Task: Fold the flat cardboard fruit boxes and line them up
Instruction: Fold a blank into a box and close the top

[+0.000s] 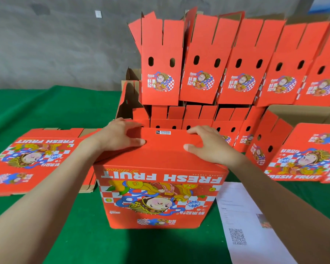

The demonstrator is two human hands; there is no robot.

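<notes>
A red cardboard fruit box [160, 195] stands upside down on the green table in front of me, its "FRESH FRUIT" print inverted. My left hand [120, 136] presses on the left part of its upward-facing flaps, fingers reaching over the far edge. My right hand [208, 145] presses on the right part, thumb pointing inward. Folded red boxes [198, 60] stand in two stacked rows behind. A pile of flat boxes [32, 159] lies at the left.
More flat red boxes [303, 155] lie at the right. A white printed sheet with a QR code [242, 221] lies on the green table cover [46, 111] near my right forearm. A grey wall stands behind the table.
</notes>
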